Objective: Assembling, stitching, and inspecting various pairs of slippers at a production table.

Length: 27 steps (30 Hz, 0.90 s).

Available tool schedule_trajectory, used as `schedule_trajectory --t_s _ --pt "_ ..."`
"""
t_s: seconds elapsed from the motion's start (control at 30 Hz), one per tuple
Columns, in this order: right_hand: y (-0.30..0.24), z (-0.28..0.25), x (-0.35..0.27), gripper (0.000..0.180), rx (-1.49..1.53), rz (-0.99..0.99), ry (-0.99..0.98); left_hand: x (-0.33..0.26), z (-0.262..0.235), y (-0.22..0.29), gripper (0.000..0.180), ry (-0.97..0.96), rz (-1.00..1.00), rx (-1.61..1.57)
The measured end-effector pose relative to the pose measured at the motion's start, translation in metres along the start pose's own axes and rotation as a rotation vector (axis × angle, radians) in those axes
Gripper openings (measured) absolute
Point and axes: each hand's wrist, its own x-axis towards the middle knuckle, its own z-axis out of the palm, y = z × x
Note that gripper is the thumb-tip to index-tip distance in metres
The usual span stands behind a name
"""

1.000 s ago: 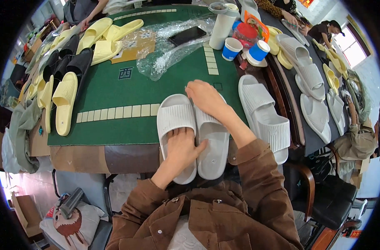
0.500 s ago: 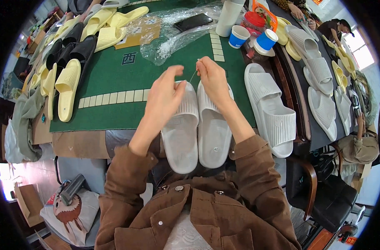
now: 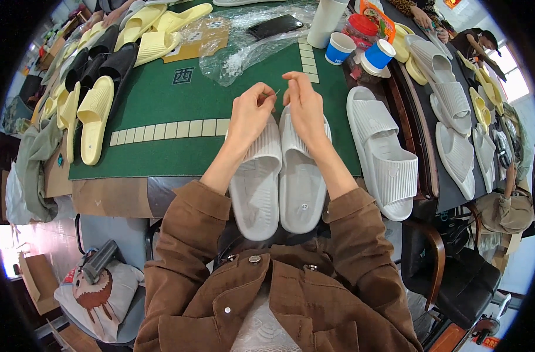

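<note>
Two pale grey slide sandals lie side by side before me, a left sandal (image 3: 254, 202) and a right sandal (image 3: 303, 196), with their ribbed straps away from me. Above the left strap, my left hand (image 3: 251, 114) is pinched closed on a thin strand (image 3: 277, 92), whose tip shows past the fingertips. My right hand (image 3: 305, 111) is over the right strap, fingers loosely stretched and apart, with nothing visible in them. Its fingertips are close to the strand. The wrists and hands hide parts of both straps.
Another grey sandal pair (image 3: 385, 149) lies to the right. Blue-and-white paper cups (image 3: 340, 49), a red-lidded jar (image 3: 361, 30) and a phone (image 3: 275, 26) on clear plastic (image 3: 235, 61) are farther off. Yellow sandals (image 3: 97, 120) and black ones (image 3: 118, 61) sit left on the green mat (image 3: 162, 164).
My left hand has moved rightward and closed into a pinch on the strand. My right hand has let go of it, its fingers opening from their pinch.
</note>
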Motion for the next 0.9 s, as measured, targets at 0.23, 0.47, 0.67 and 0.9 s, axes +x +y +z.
schedule_trajectory --t_s 0.23,0.47,0.67,0.9 --pt "0.009 0.000 -0.003 0.012 -0.070 0.054 0.055 -0.002 0.008 -0.005 0.012 0.100 0.042 -0.002" --pt "0.004 0.002 -0.001 0.011 -0.028 -0.068 0.040 -0.001 0.004 -0.007 0.011 0.093 0.020 -0.121" --pt "0.010 0.001 0.001 0.014 0.100 0.051 0.032 0.001 0.003 -0.007 0.011 0.052 0.049 -0.077" --pt "0.014 0.000 0.000 0.014 0.147 0.071 -0.020 -0.001 0.003 -0.008 0.013 0.032 0.002 -0.074"
